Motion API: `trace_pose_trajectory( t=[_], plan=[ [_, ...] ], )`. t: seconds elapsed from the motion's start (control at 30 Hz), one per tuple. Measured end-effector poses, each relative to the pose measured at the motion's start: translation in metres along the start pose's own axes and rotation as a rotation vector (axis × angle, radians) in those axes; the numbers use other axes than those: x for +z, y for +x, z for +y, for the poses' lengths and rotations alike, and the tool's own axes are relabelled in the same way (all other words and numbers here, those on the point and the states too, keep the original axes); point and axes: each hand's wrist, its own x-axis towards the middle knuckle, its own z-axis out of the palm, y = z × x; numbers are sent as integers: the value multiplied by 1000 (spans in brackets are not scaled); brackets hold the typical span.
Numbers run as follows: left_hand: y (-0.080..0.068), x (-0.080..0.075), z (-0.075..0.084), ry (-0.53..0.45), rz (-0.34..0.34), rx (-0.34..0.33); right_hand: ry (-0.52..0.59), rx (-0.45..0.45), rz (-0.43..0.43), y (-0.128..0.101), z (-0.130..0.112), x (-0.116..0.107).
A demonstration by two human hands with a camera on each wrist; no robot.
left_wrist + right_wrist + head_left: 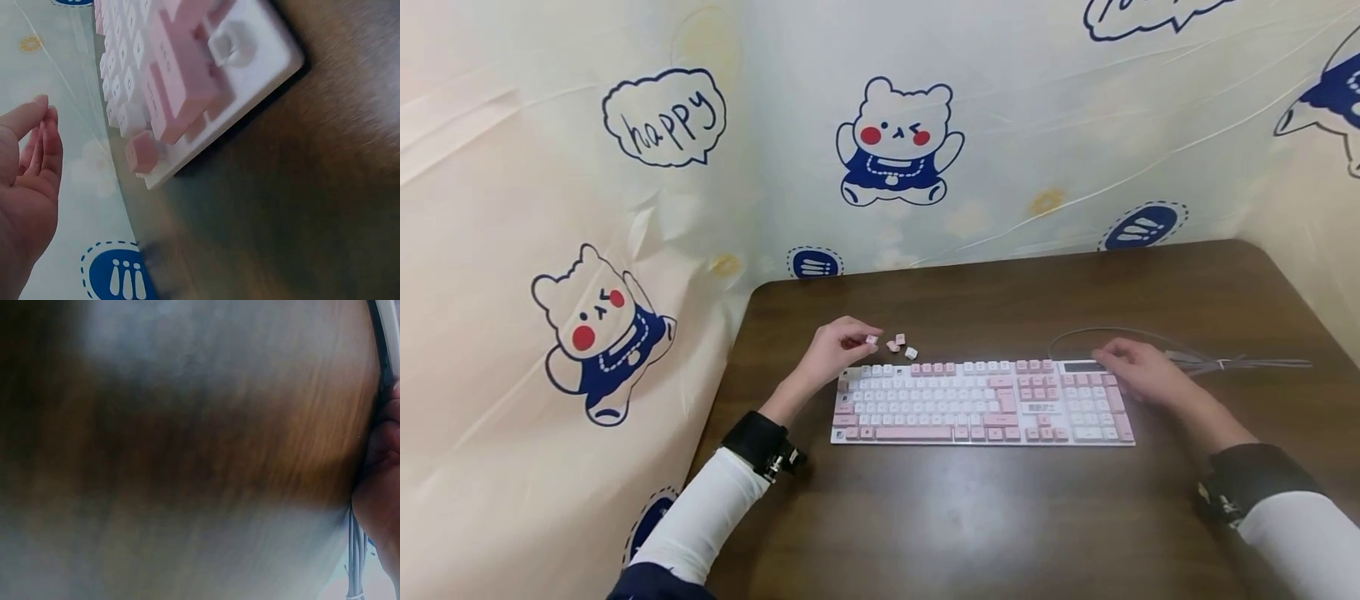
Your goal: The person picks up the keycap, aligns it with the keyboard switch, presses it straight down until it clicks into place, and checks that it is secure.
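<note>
Pinching a pink keycap (872,339) in its curled grip, the left hand (833,350) hovers at the keyboard's (981,402) eleven o'clock beside three loose caps (901,345), while the right hand (1138,371) rests flat at two o'clock, apparently steadying it on the table (970,517).

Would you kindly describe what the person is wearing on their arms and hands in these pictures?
Both hands are bare. The left hand and right hand each follow a black wrist band that carries a small metal-looking fitting at its edge. Above the bands, close-fitting white sleeves cover the forearms, and a dark navy garment shows at the left upper arm. No rings or watches are visible.
</note>
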Motion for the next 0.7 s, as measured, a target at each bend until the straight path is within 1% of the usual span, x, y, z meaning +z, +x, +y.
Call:
trace_pose_trajectory(
  t=[0.07,0.1,0.23,0.3,0.4,0.47,0.6,0.7],
  plan=[
    [-4,0,1,-20,13,-30,-4,1,1,-1,0,-1],
    [-6,0,1,-51,17,-46,-4,3,1,-2,0,-1],
    [-15,-2,0,-212,54,-124,1,3,-2,-3,-3,-2],
    [-17,-4,-3,-281,80,-145,-1,2,1,-4,-3,-2],
    [-21,-6,-8,-322,113,-181,-12,-4,4,-4,-4,-2],
    [-25,-7,-12,-337,114,-211,-17,-5,3,-4,-4,-2],
    [-32,-8,-22,-360,111,-293,-15,-6,0,-4,-2,-1],
    [-34,-8,-27,-402,127,-338,-6,-7,0,-3,-2,-1]
  ],
)
